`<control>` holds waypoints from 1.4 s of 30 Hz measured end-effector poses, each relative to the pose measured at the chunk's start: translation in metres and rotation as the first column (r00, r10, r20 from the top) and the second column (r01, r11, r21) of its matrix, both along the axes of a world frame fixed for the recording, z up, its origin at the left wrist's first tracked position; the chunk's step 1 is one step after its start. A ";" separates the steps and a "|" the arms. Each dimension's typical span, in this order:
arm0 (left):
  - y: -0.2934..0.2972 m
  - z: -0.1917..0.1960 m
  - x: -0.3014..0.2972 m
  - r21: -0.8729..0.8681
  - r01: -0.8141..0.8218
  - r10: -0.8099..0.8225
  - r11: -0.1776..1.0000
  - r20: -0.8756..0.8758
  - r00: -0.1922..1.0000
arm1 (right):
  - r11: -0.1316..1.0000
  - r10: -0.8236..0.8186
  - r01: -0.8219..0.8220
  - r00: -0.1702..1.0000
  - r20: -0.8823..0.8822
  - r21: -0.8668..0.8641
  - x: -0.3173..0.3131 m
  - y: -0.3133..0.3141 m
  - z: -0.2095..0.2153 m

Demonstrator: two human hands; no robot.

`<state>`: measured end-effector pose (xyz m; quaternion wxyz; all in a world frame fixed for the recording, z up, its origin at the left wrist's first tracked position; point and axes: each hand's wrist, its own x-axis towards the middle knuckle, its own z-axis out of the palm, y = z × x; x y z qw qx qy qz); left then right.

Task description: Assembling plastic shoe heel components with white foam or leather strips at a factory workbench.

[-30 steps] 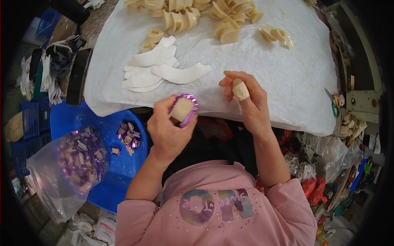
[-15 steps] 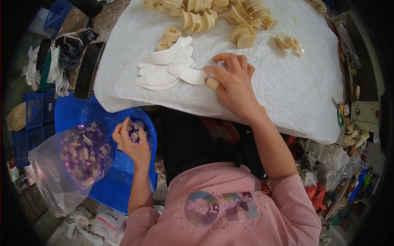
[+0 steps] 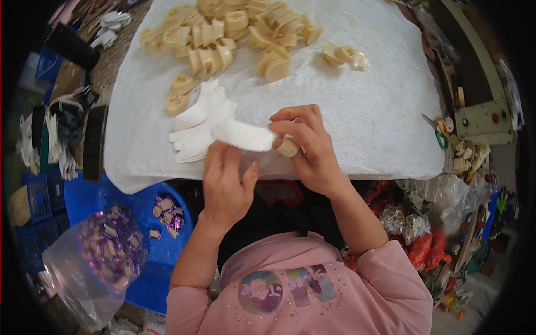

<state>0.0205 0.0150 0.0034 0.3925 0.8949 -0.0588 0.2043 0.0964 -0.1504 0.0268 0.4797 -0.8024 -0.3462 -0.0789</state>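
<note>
White foam strip (image 3: 243,135) sat pinched between my hands: left hand (image 3: 226,181) gripping its near end, right hand (image 3: 310,148) clutching strip plus tan roll (image 3: 288,147); plastic bag (image 3: 92,268) held purple-wrapped pieces.

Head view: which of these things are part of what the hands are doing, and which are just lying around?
In use:
left hand
right hand
white strip held between both hands
tan roll in the right hand
stack of white strips
heap of tan rolls

Lying about:
scissors
bag of purple pieces
blue tub
</note>
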 end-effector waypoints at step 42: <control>-0.027 0.001 0.014 -0.977 -0.114 -0.303 0.180 -0.166 0.939 | 0.951 -0.085 0.076 0.996 -0.016 -0.300 0.005 -0.059 0.027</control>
